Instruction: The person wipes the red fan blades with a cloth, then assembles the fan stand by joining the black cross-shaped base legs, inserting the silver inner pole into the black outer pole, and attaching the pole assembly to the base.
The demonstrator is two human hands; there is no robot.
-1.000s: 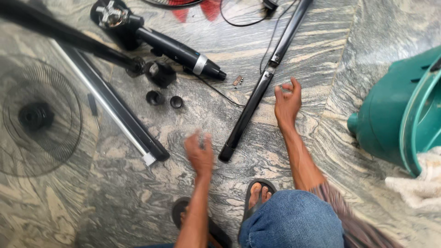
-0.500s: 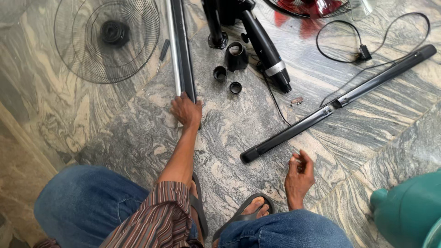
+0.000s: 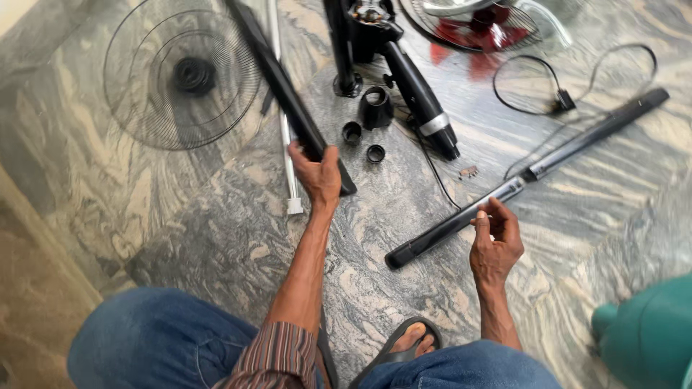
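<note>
Two hands: left hand [image 3: 317, 173] grips a long flat black plastic bar [image 3: 288, 94]; right hand [image 3: 496, 241] hovers, fingers curled, beside a black metal tube [image 3: 533, 173]

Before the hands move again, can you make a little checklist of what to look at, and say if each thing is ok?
1. Left hand grips the black bar: ok.
2. Bar's near end is off the stone floor: cannot tell.
3. White rod lies flat beside the bar: ok.
4. Right hand holds something: cannot tell, fingers curled.
5. Long black pole lies clear of the left hand: ok.
6. Small black rings sit away from both hands: ok.
</note>
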